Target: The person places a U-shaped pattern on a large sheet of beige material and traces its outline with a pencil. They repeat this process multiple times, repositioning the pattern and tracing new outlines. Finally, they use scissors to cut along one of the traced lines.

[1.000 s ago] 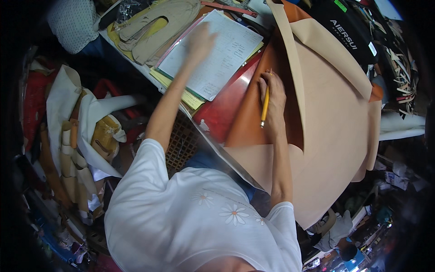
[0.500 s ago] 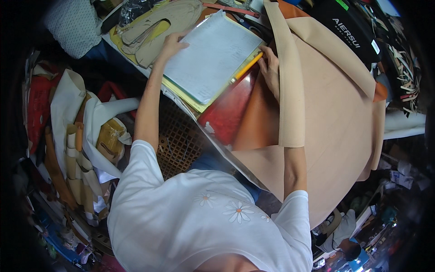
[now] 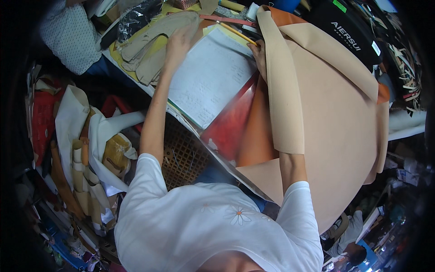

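My left hand (image 3: pixel 178 43) rests flat on the far left edge of a white sheet of paper (image 3: pixel 210 77) covered in handwriting, which lies on a stack of sheets on the table. My right hand (image 3: pixel 259 55) grips a yellow pencil (image 3: pixel 235 32) at the paper's far right corner; the pencil points left across the top of the sheet. A folded strip of tan leather (image 3: pixel 283 90) drapes over my right forearm and hides most of it. Under the paper lie a red sheet (image 3: pixel 231 124) and an orange sheet (image 3: pixel 256 136).
A large tan leather hide (image 3: pixel 337 136) covers the right of the table. Beige shoe-sole cutouts (image 3: pixel 154 38) lie at the far left. A black bag (image 3: pixel 346 31) sits at the back right. Rolled leather and white cloth (image 3: pixel 90 140) pile up on the floor, beside a brown lattice basket (image 3: pixel 183 156).
Both hands have moved farther up the table. The right hand left the orange sheet and carried the pencil to the paper's top corner; the left hand slid to the paper's far left edge.
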Tool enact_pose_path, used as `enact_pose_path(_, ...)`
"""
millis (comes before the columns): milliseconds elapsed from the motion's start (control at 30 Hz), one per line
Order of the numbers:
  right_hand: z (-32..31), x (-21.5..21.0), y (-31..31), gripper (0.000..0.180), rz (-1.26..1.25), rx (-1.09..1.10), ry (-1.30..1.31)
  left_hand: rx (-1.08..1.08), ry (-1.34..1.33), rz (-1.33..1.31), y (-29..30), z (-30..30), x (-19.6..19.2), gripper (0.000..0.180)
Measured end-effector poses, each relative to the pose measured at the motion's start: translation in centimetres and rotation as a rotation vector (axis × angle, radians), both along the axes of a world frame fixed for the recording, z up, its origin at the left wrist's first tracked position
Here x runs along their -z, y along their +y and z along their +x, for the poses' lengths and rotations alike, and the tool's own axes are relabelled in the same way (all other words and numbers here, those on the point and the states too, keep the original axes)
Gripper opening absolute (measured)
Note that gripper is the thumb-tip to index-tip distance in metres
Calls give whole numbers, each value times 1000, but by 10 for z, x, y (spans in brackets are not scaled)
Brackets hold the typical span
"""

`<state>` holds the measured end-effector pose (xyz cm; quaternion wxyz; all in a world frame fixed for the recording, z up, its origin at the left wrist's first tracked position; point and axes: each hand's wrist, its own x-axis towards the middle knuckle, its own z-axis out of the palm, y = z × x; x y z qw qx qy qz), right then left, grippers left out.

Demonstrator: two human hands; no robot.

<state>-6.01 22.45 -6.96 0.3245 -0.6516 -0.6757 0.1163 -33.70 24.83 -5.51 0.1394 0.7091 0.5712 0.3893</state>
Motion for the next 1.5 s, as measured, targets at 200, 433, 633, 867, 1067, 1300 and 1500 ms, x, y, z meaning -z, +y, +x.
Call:
enact_pose_path(200,19,5,11,42,317,63,116,352,311,-45,55,87,14,30)
enact_pose_path(433,26,-9,13,35,86,-54,743,582,968,276,113,127,47,20)
enact_pose_path(633,14,2,11,20,236,-181,885,588,1075,375,121,109,48,32)
enact_pose_path(867,7,-25,-6,14,70,-112,820,401,393,720,143,85,19,27)
enact_pose_path(1067,3,-32,-17,27,-75,-39,427,51,136,706,142,67,-22,29)
enact_pose_path(1300,-8,13,-2,35,62,-17,-13,194,-751,114,115,38,-55,26)
enact_pose_path(1500,-14,-3,32,34,221,-15,-139,330,-942,252,62,35,-65,29)
